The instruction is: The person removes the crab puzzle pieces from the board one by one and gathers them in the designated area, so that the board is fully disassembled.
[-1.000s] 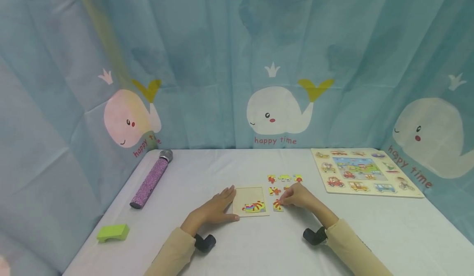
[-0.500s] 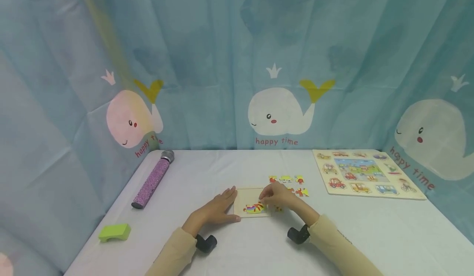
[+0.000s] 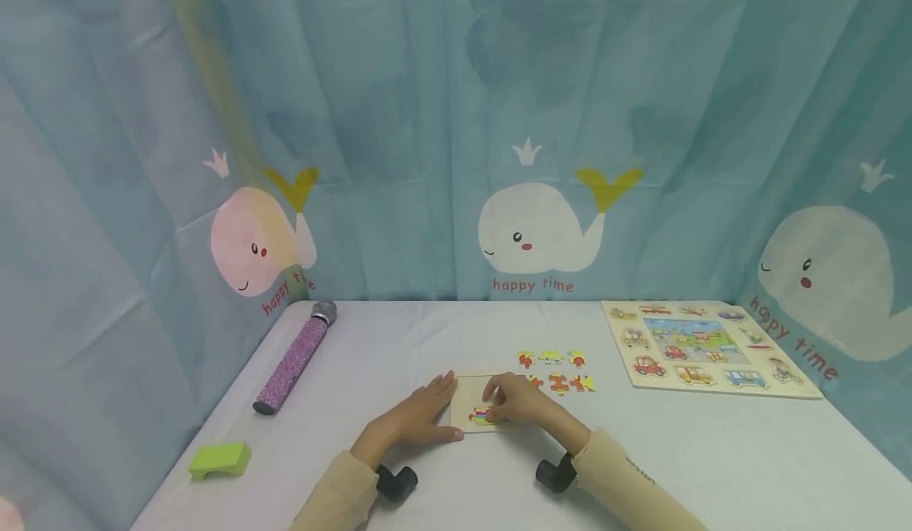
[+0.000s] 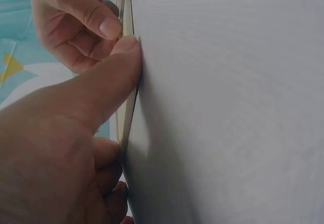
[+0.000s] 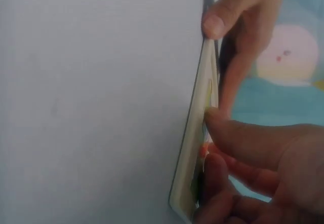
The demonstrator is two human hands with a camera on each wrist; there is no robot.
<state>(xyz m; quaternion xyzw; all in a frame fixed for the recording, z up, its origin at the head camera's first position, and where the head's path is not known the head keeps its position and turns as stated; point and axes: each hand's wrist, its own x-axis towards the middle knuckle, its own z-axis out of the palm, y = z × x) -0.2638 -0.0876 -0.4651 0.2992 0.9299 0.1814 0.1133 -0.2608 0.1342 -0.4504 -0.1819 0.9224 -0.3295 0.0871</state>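
A shallow wooden puzzle tray (image 3: 466, 392) lies on the table, with brightly coloured puzzle pieces (image 3: 479, 415) along its lower part. My left hand (image 3: 420, 416) rests at the tray's left side, fingers extended, thumb by the near corner. Over the right half of the tray is my right hand (image 3: 523, 400), fingertips bent down and pinching a puzzle piece (image 5: 203, 149), mostly hidden by the fingers. The right wrist view shows its thumb (image 5: 220, 120) low over the tray. Loose puzzle pieces (image 3: 559, 383) lie in two rows beyond that hand.
A larger vehicle puzzle board (image 3: 694, 377) lies at the back right. To the left are a purple glitter microphone (image 3: 292, 363) and a green arched block (image 3: 219, 460). A blue whale-print curtain (image 3: 399, 159) hangs behind the white table (image 3: 456, 487).
My right hand has moved left from the loose pieces onto the tray, now covering its lower right. The left hand stays at the tray's edge. The head view has tilted slightly up.
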